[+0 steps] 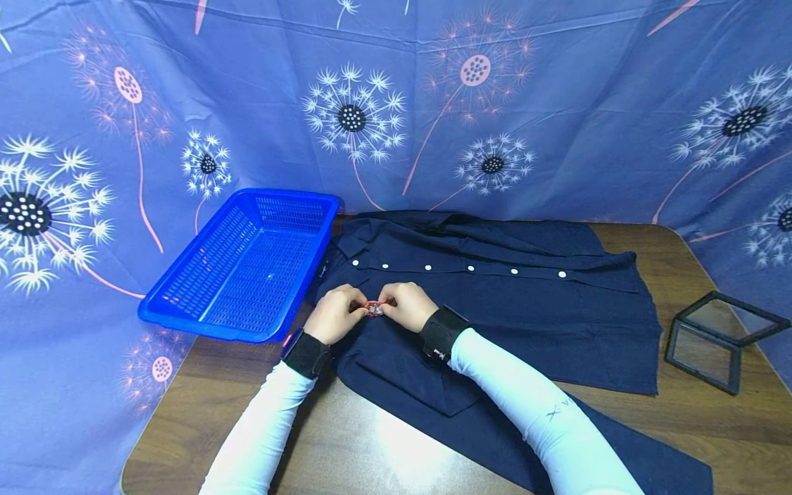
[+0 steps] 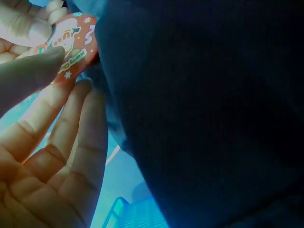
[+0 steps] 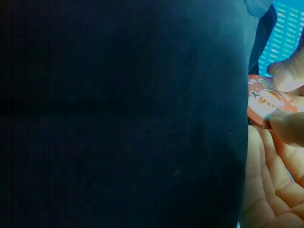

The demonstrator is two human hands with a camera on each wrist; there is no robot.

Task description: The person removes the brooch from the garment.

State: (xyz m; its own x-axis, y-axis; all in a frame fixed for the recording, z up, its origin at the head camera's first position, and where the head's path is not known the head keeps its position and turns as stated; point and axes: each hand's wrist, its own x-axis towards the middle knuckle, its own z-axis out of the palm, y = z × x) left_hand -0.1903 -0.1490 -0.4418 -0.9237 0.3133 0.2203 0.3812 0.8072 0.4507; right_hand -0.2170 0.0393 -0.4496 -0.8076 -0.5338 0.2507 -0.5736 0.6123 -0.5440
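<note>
Got a red badge (image 1: 374, 309) over a navy shirt (image 1: 526, 330)

So we caught the badge above the shirt's collar end, on the near side of its white buttons (image 1: 471, 268). The left hand (image 1: 336, 315) had thumb and fingers pinching one edge, and the right hand (image 1: 408, 304) pinched the opposite edge. We couldn't tell if the badge touched the cloth. A blue basket (image 1: 204, 329) sat just left of the shirt, a black two-panel frame (image 1: 708, 332) just right of it.
</note>
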